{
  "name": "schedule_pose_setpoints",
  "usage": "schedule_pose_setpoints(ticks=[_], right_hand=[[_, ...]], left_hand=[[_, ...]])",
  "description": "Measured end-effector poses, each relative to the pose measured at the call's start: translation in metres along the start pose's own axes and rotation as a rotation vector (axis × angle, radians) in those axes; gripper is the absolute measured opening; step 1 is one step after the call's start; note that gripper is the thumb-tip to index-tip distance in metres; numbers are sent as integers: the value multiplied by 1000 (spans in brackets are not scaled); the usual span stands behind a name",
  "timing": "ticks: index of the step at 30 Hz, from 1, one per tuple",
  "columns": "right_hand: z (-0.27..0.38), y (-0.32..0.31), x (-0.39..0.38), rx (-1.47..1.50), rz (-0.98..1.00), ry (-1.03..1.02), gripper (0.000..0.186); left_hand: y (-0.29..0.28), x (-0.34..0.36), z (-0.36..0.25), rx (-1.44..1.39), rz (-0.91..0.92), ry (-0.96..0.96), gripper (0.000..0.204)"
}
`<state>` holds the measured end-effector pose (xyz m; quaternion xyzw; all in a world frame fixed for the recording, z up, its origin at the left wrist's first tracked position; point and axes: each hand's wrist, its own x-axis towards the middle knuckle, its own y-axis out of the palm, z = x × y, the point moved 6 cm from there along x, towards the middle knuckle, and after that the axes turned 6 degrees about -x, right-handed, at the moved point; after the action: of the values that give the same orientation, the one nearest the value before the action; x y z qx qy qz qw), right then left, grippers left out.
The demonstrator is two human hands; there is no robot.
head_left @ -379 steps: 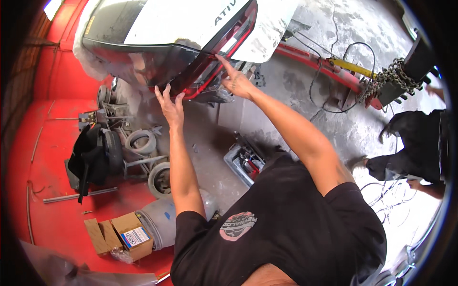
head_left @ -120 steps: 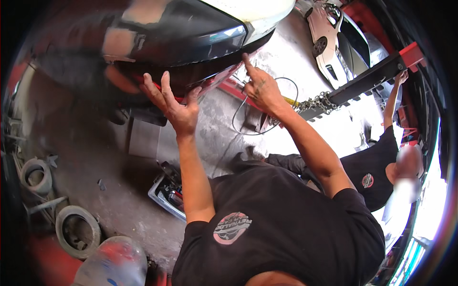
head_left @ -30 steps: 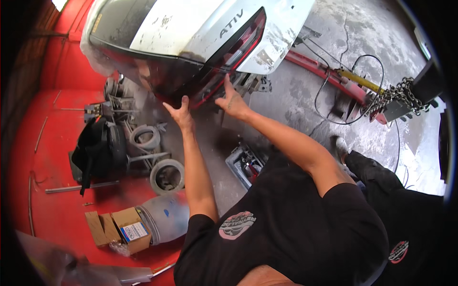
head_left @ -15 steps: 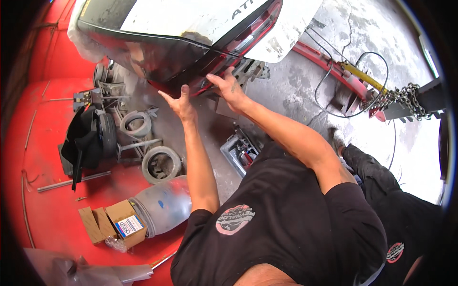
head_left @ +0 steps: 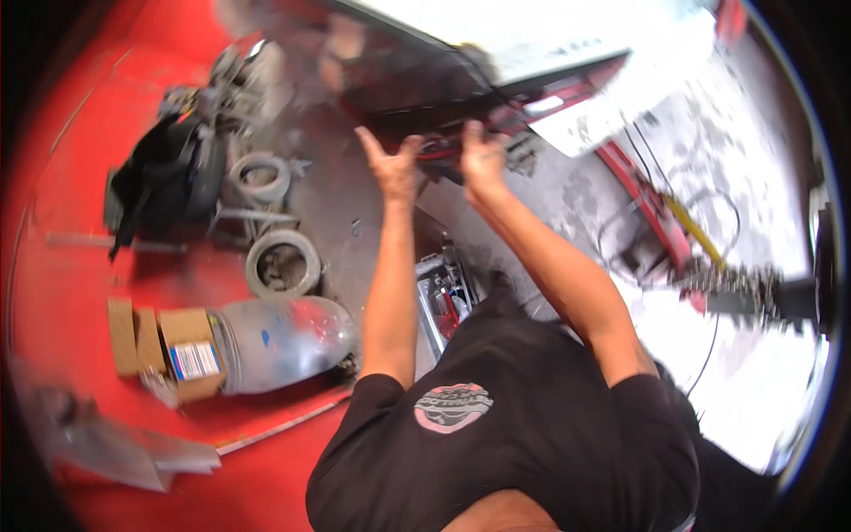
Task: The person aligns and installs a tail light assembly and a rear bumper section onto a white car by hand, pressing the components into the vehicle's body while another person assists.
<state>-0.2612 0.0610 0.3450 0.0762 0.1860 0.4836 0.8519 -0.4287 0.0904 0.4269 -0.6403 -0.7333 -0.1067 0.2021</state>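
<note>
The blurred rear corner of a car (head_left: 399,66) has a dark panel, a white panel and a red tail lamp (head_left: 567,97). My left hand (head_left: 390,164) is raised at the lower edge of the dark section, thumb and fingers spread; whether it touches is unclear. Just right of it, my right hand (head_left: 483,160) reaches up to the lamp's lower end, its fingers smeared by motion.
Tires (head_left: 282,263), black trim (head_left: 155,168) and a cardboard box (head_left: 191,359) beside a translucent drum (head_left: 279,346) lie left. A toolbox (head_left: 434,301) sits below. Right are a red-yellow pulling rig (head_left: 629,182) with chains and another person's dark clothing (head_left: 736,470).
The view has swung, putting the car and both hands further right in the picture and blurring them. My right index finger, earlier pointing along the lamp, is now lower, beside my left hand.
</note>
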Motion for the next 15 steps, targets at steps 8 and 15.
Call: schedule_pose_setpoints(ticks=[8,15], right_hand=[[30,13,-35,328,195,74,43],[19,4,-26,293,139,57,44]], left_hand=[[-19,-12,1,-157,-99,12,112],[-2,16,13,-43,-552,95,62]])
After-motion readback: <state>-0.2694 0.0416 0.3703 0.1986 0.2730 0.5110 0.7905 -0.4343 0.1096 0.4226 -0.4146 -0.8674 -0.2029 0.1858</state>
